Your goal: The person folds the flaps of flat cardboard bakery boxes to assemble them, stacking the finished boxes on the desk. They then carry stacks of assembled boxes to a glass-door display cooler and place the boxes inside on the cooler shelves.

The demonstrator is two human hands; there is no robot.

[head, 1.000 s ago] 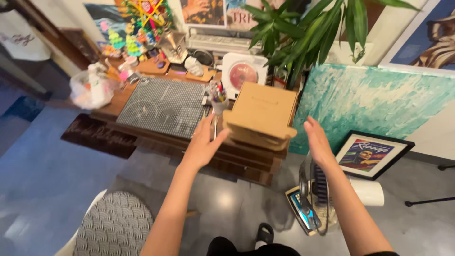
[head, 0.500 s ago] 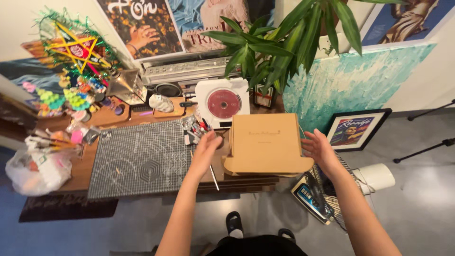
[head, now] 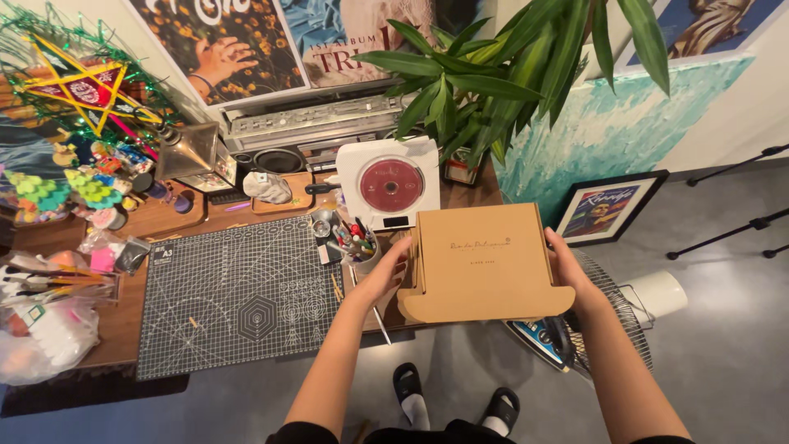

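- Wooden desk (head: 123, 325) stands against a wall with posters, and the floor below it is grey.
- At the far left of the desk lies a plastic bag (head: 41, 337) with white stuff in it.
- Up in the left corner hangs a star lantern (head: 78, 82) in red, yellow and green.
- Small bright toys and trinkets (head: 74, 193) sit under the star.
- A dark cutting mat (head: 234, 304) with white lines covers the middle of the desk.
- Behind the mat stands a silver radio (head: 316, 123), and beside it a white disc player (head: 390, 185) with a red disc on it.
- A cup of pens (head: 357, 247) stands just in front of the disc player.
- The left hand (head: 385, 275) is next to that cup, with its fingers pressed on the left edge of a flat brown cardboard box (head: 485, 263).
- The box is up in the air over the right end of the desk, between the two hands, with its top facing up.
- The right hand (head: 571, 275) grips the right edge of the box, thumb on top.
- A big green plant (head: 493, 90) spreads its leaves behind the box.
- To the right, a blue-green painting (head: 608, 131) leans on the wall, and a small framed picture (head: 604, 210) stands in front of it.
- A fan (head: 616, 321) sits on the floor under the right arm.
- Two feet in black sandals (head: 456, 399) show at the bottom.
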